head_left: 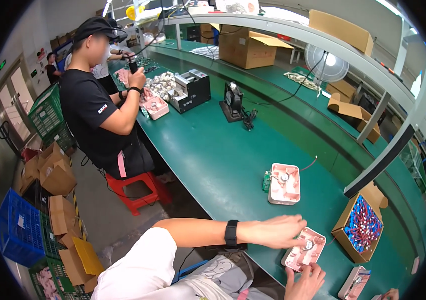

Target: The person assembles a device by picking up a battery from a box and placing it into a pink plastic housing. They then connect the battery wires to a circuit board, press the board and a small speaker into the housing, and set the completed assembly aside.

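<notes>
A pink plastic housing [309, 254], an open shell with a round metal part [309, 245] inside, lies on the green bench in front of me. Over its far left side reaches my left hand [278, 231], with fingers stretched out; its thumb is mostly hidden. The near edge of the shell is gripped by my right hand [305, 284], thumb at the left corner and fingers along the rim. Farther off sits a second pink housing [285, 184], with a green circuit board [266, 181] at its left and a thin wire. A third pink housing [355, 283] stands at the lower right.
Right of my work, a cardboard box [342, 237] holds blue parts with red wires. Another person's hand [392, 294] shows at the lower right edge. A co-worker [98, 95] sits at left, near a black machine [192, 90]. A black tool [233, 102] stands mid-bench.
</notes>
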Available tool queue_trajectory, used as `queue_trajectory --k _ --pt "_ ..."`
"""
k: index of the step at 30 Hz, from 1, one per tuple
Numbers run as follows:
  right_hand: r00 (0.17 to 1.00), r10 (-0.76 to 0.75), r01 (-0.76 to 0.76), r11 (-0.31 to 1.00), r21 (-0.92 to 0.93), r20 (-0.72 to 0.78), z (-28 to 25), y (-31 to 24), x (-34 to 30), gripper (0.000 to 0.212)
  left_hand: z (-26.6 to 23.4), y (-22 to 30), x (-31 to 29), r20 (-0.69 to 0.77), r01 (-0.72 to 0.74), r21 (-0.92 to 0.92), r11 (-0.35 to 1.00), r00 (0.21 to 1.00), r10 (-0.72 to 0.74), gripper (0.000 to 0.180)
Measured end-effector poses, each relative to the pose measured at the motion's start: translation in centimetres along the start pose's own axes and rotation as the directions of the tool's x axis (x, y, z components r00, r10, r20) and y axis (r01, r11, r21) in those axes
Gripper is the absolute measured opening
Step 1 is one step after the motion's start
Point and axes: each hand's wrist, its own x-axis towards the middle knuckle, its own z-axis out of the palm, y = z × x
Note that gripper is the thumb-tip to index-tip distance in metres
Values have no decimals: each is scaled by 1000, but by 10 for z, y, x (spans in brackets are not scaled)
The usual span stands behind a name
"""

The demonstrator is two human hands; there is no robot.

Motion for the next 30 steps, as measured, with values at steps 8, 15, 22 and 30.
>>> queue_trajectory --k 8,15,22,30 --pt "938 327 -322 945 54 -114 1 58 -8 50 50 -10 43 283 -60 -95 994 955 84 30" --pt "884 459 -388 612 689 90 28 110 6 21 96 -13 99 334 -232 -206 951 897 291 19" --pt "864 484 -231 135 964 139 36 131 46 14 69 -40 149 378 -162 -288 944 886 268 32" --pt "871 478 -138 21 990 111 42 140 59 17 66 -44 165 422 52 -418 907 895 143 31"
